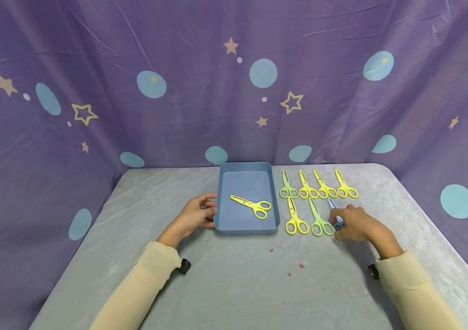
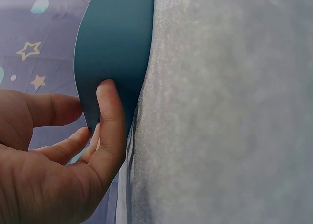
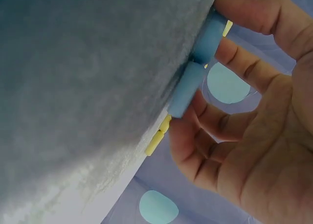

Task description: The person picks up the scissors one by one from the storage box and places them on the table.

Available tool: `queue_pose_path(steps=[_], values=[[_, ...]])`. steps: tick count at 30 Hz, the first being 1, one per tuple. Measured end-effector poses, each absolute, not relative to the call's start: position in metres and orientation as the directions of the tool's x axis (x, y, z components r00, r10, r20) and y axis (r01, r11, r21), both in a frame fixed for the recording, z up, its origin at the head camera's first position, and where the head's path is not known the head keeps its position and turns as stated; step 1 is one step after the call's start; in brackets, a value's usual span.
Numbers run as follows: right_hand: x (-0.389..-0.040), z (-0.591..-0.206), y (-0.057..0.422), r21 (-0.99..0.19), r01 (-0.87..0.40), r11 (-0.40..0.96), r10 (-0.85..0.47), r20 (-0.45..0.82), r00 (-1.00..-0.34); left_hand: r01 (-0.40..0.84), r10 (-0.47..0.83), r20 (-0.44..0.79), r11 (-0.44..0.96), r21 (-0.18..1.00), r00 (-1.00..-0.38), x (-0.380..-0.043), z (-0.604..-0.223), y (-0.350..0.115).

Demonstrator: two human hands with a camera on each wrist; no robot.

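A blue tray (image 1: 229,183) with a pair of yellow scissors (image 1: 254,205) lying in it stands at the middle of the table. My left hand (image 1: 196,212) rests its fingertips against the tray's left wall (image 2: 115,33), fingers loosely bent. To the right of the tray, my right hand (image 1: 354,223) is at a pair of blue scissors (image 1: 333,205) on the table. Its thumb and fingers hold the blue handles (image 3: 188,89) from both ends; the hand partly hides them in the head view. Green scissors (image 1: 318,224) lie just left of that hand.
More scissors lie right of the tray: yellow scissors (image 1: 296,224) in the front row, and in the back row green scissors (image 1: 288,189) and several yellow ones, the rightmost yellow scissors (image 1: 345,189) beyond my right hand. A purple patterned curtain (image 1: 193,128) hangs behind the table (image 1: 234,284).
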State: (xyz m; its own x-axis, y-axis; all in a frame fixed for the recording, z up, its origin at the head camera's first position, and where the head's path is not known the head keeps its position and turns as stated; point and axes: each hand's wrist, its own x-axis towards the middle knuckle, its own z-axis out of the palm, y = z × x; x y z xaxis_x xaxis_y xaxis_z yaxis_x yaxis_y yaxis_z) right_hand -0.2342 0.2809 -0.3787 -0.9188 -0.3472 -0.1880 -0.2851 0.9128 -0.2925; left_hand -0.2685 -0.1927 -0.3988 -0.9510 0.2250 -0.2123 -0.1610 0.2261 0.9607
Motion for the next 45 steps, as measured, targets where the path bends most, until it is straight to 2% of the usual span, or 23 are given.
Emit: queue_pose_path(steps=[11, 25, 30, 45], values=[[-0.234, -0.374, 0.282, -0.315, -0.295, 0.902, -0.366, -0.199, -0.909, -0.158, 0.230, -0.210, 0.225, 0.961, -0.950, -0.268, -0.397, -0.192], [-0.244, -0.363, 0.269, -0.301, -0.425, 0.854, -0.426, 0.066, -0.902, -0.168, 0.219, -0.218, 0.225, 0.960, -0.951, -0.268, -0.397, -0.191], [-0.247, -0.360, 0.259, -0.296, -0.434, 0.851, -0.424, 0.101, -0.900, -0.166, 0.216, -0.215, 0.224, 0.960, -0.952, -0.268, -0.397, -0.191], [-0.261, -0.364, 0.233, -0.383, -0.449, 0.807, -0.414, 0.174, -0.893, -0.168, 0.222, -0.219, 0.227, 0.959, -0.950, -0.267, -0.396, -0.191]])
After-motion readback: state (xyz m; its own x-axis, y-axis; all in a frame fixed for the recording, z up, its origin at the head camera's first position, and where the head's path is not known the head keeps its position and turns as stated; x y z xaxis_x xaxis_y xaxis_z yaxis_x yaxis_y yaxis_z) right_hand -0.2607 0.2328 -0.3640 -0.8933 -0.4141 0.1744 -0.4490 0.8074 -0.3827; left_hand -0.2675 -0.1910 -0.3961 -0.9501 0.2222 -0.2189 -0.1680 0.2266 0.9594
